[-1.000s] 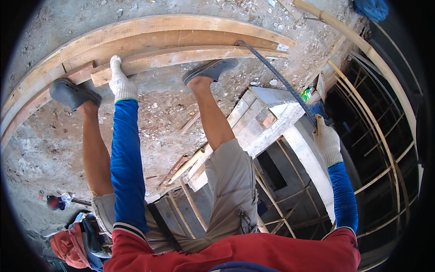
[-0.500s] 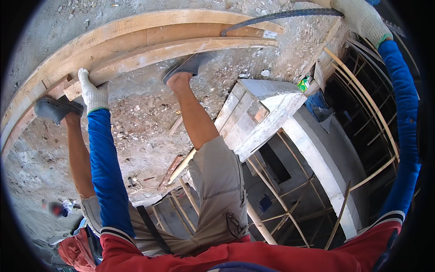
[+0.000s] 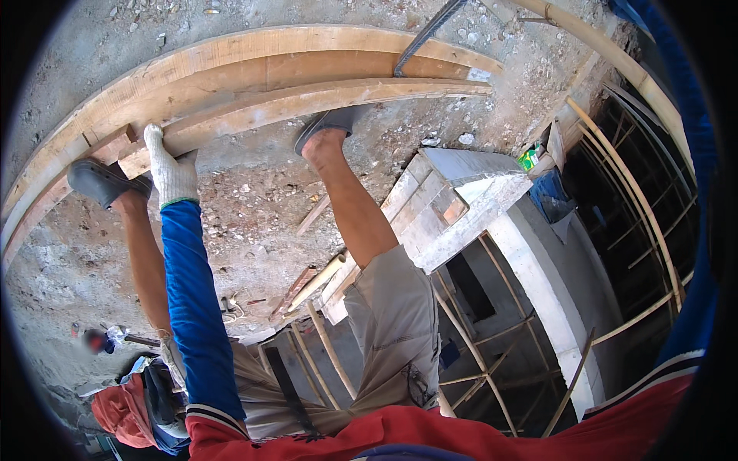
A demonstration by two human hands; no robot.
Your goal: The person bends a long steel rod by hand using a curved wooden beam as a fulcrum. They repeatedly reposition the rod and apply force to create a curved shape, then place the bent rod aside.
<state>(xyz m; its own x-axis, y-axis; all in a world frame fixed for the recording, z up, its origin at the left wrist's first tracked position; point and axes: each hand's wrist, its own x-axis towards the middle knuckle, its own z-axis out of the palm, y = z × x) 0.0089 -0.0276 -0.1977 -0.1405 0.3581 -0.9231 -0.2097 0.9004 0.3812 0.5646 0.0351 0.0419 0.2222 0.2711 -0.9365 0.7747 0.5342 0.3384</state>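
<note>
My left hand (image 3: 174, 170), in a white knit glove, is closed round the near edge of a long wooden board (image 3: 307, 100), close to its left end. Some of its fingers are hidden by the wood. Behind that board a second plank (image 3: 231, 55) runs alongside, and the two form a trough. A ribbed steel bar (image 3: 425, 40) stands with its lower end in the trough and leaves the picture at the top. Of my right arm only the blue sleeve (image 3: 698, 253) shows at the right rim; the hand is outside the picture.
My sandalled feet (image 3: 108, 183) are beside the boards on rubble-strewn ground. A concrete block with wooden formwork (image 3: 469, 200) stands right of my leg. Beyond it, bamboo poles (image 3: 630, 192) cross a deep opening. A red cloth (image 3: 123, 411) lies at lower left.
The steel bar has swung from lying rightward to a steeper slant. My right hand has gone out of view, and a bamboo pole shows at upper right. My left hand stays on the board.
</note>
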